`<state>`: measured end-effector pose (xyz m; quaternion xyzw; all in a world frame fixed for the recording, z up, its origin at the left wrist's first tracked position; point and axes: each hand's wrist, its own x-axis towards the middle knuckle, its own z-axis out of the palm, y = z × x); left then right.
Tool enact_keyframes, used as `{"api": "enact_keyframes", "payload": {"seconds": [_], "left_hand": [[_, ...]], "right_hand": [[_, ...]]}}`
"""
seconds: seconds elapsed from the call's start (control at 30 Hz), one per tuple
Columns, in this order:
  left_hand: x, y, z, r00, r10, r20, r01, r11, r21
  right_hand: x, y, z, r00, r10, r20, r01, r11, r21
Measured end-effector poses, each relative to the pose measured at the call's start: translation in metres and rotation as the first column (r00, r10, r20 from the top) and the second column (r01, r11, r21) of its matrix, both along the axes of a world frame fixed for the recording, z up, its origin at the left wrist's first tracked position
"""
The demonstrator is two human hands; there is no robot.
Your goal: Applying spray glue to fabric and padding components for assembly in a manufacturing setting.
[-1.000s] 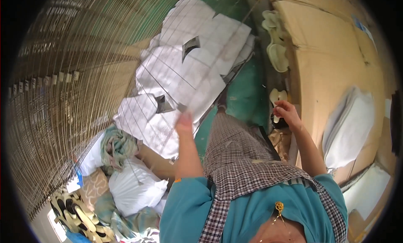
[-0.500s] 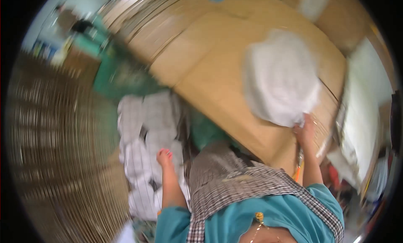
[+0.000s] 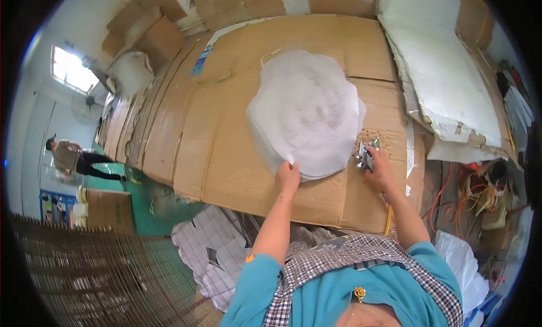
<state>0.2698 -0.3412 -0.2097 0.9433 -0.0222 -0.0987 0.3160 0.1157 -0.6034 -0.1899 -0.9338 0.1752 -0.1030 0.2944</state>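
A round, wavy-edged stack of thin white sheets (image 3: 307, 109), with greyish specks on top, lies on the cardboard-covered table (image 3: 237, 180). My left hand (image 3: 288, 174) pinches the near edge of the stack between thumb and fingers. To the right of the stack, my right hand (image 3: 379, 169) has its fingers around a small silver metal tool (image 3: 367, 152) with a green bit at its end. The tool's exact kind cannot be made out, and part of it is hidden by my fingers. Small dark marks or holes dot the cardboard beside it.
Bundled whitish cloth pieces (image 3: 212, 248) lie low at the left, beside a rack of thin brown rods or layers (image 3: 101, 270). White sheets (image 3: 446, 73) are piled at the right, above orange cords (image 3: 477, 186). Far left, another person (image 3: 68, 155) stands on the green floor.
The white stack, held at its edge by my right hand before, now rests flat further left. My left hand has come up to its edge; my right has moved to the metal tool.
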Motion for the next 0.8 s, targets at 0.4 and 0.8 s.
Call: {"api": "enact_keyframes", "payload": {"seconds": [0.4,0.8], "left_hand": [[-0.002,0.036,-0.005,0.774,0.048,-0.631,-0.599,0.377,-0.707],[-0.013,0.205,0.227,0.925,0.263,-0.274,-0.192,-0.3,-0.934]], "right_hand": [[-0.11,0.043,0.171,0.96,-0.248,0.13,0.029,0.55,0.835],[-0.151,0.094,0.235,0.979,-0.006,0.202,-0.152,0.64,0.753]]}}
